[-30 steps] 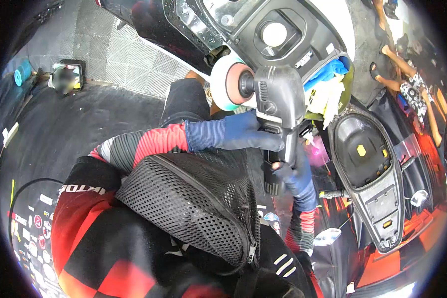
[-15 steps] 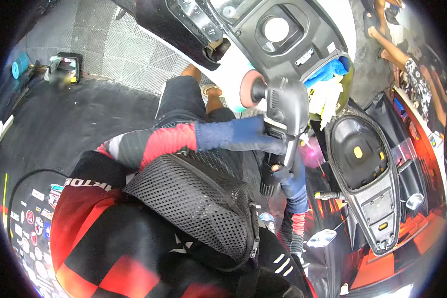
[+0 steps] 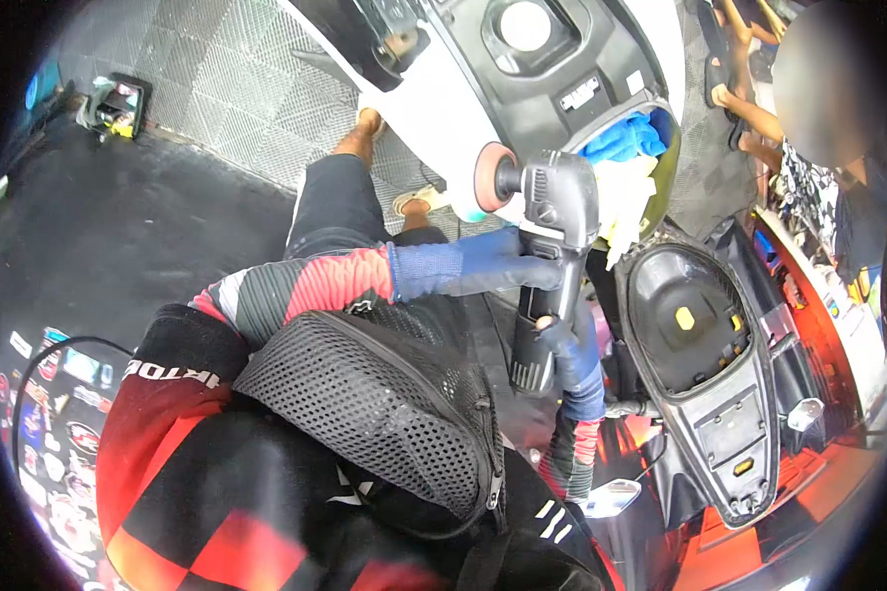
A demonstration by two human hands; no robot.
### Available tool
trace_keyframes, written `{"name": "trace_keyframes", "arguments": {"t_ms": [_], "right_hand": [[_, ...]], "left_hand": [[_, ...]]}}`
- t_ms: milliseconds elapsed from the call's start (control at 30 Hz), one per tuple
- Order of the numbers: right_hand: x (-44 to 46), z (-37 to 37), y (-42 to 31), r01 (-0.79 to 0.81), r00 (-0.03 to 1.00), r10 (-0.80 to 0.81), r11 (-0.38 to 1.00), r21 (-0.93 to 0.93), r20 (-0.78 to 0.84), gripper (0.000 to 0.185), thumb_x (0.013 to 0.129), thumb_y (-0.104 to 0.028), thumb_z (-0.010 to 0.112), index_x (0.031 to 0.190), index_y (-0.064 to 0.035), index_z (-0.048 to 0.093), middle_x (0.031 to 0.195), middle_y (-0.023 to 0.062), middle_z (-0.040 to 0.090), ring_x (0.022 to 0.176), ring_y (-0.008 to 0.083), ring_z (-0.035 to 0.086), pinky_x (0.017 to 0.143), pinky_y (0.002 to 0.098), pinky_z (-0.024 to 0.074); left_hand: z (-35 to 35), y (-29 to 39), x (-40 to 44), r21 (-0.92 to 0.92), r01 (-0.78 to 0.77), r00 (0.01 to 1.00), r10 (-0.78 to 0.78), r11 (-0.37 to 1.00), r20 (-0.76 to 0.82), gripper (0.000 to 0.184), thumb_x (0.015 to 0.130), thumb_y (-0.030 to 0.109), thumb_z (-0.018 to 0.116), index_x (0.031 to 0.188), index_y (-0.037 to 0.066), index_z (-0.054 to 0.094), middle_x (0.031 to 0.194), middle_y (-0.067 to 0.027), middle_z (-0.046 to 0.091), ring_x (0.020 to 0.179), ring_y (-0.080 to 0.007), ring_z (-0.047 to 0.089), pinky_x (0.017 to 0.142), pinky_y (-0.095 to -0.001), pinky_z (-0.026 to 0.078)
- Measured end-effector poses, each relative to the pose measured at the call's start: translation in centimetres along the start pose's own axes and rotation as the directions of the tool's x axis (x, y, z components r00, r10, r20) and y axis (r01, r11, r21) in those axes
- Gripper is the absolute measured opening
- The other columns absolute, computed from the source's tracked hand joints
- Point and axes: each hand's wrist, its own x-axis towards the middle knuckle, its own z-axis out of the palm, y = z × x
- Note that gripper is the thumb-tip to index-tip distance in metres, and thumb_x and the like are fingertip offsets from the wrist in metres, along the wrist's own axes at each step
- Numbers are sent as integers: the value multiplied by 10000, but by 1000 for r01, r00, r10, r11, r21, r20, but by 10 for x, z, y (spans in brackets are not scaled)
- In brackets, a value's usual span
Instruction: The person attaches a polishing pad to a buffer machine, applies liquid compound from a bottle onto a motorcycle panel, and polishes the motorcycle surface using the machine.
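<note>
A black cordless polisher (image 3: 565, 202) with a pinkish-orange pad (image 3: 493, 177) is between my two hands, both in blue gloves. My left hand (image 3: 488, 264) reaches across from the left, its fingers closed on the tool's neck behind the head. Lower down, my right hand (image 3: 574, 357) is wrapped round the black grip near the base. The pad faces the white side panel (image 3: 424, 113) of a scooter; whether it touches cannot be made out. A blue cloth (image 3: 626, 138) and a pale yellow cloth (image 3: 629, 202) lie at the scooter's open compartment.
An orange-and-black scooter part with an open seat bucket (image 3: 685, 315) stands to the right. A mirror (image 3: 609, 498) juts out below it. Another person's legs (image 3: 754, 113) are at the upper right. A small container (image 3: 115, 108) sits on the floor at upper left.
The view has shifted, so the scooter and seat bucket appear farther left. The polisher stands a little differently angled, its grip now more plainly visible. Both hands keep their hold.
</note>
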Motion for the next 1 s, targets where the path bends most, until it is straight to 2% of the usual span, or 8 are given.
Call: {"name": "trace_keyframes", "arguments": {"t_ms": [167, 233, 300, 467, 667, 733, 800, 1000], "right_hand": [[2, -85, 56, -110, 987, 108, 994, 6, 122, 635, 819, -393, 654, 1298, -4, 506, 1100, 31, 592, 977, 113, 527, 871, 290, 432], [-1, -91, 53, -116, 984, 121, 992, -43, 129, 749, 752, -572, 676, 1172, 23, 499, 874, 145, 644, 666, 213, 663, 590, 316, 569], [0, -102, 59, -109, 981, 113, 994, -33, 157, 740, 757, -573, 669, 1154, 29, 506, 855, 147, 644, 657, 219, 667, 578, 320, 570], [7, -123, 90, -139, 984, 130, 987, 75, 121, 638, 817, -440, 656, 1220, 14, 459, 821, 128, 633, 598, 214, 635, 517, 303, 528], [22, -76, 59, 9, 979, -7, 1000, -11, 203, 627, 834, -452, 639, 1241, -6, 470, 912, 128, 621, 715, 218, 654, 619, 335, 567], [35, -62, 45, 76, 965, -62, 996, -44, 253, 642, 824, -465, 634, 1235, -2, 464, 909, 130, 620, 707, 218, 658, 609, 332, 567], [43, -21, 5, 149, 962, -141, 989, -18, 236, 641, 831, -461, 616, 1231, 14, 456, 892, 123, 615, 704, 215, 665, 600, 317, 561], [76, 24, -63, 270, 934, -242, 960, -77, 262, 634, 823, -484, 638, 1151, 38, 490, 866, 177, 641, 682, 266, 681, 604, 378, 593]], "left_hand": [[47, -68, 56, -164, 151, 978, -172, 975, -118, 440, 883, 349, 581, 1176, 22, 574, 1100, -79, 617, 1019, -169, 572, 925, -329, 441], [62, -107, 79, -163, 76, 982, -102, 984, -158, 444, 879, 351, 584, 1183, 28, 568, 1095, -77, 614, 1014, -169, 572, 923, -329, 441], [78, -129, 96, -190, -168, 957, 114, 967, -266, 461, 868, 348, 589, 1209, 41, 549, 1081, -73, 605, 998, -173, 571, 911, -332, 446], [76, -157, 118, -51, -133, 939, 110, 990, -325, 501, 845, 364, 615, 1213, 32, 544, 1082, -81, 606, 989, -174, 573, 883, -335, 465], [57, -95, 62, 172, -50, 915, 114, 984, -387, 692, 813, 555, 621, 1223, 0, 567, 1030, -135, 651, 984, -196, 610, 872, -333, 493], [56, -73, 47, 103, -266, 855, 284, 959, -434, 680, 819, 563, 604, 1197, -1, 585, 1028, -129, 653, 984, -186, 606, 877, -336, 482], [37, -17, 12, 269, -143, 857, 255, 952, -448, 682, 825, 580, 582, 1190, 4, 586, 1035, -127, 648, 979, -184, 602, 882, -338, 474], [-16, 30, 2, 314, -347, 773, 459, 884, -438, 728, 802, 654, 554, 1154, 20, 616, 997, -137, 659, 956, -196, 616, 866, -340, 478]]}}
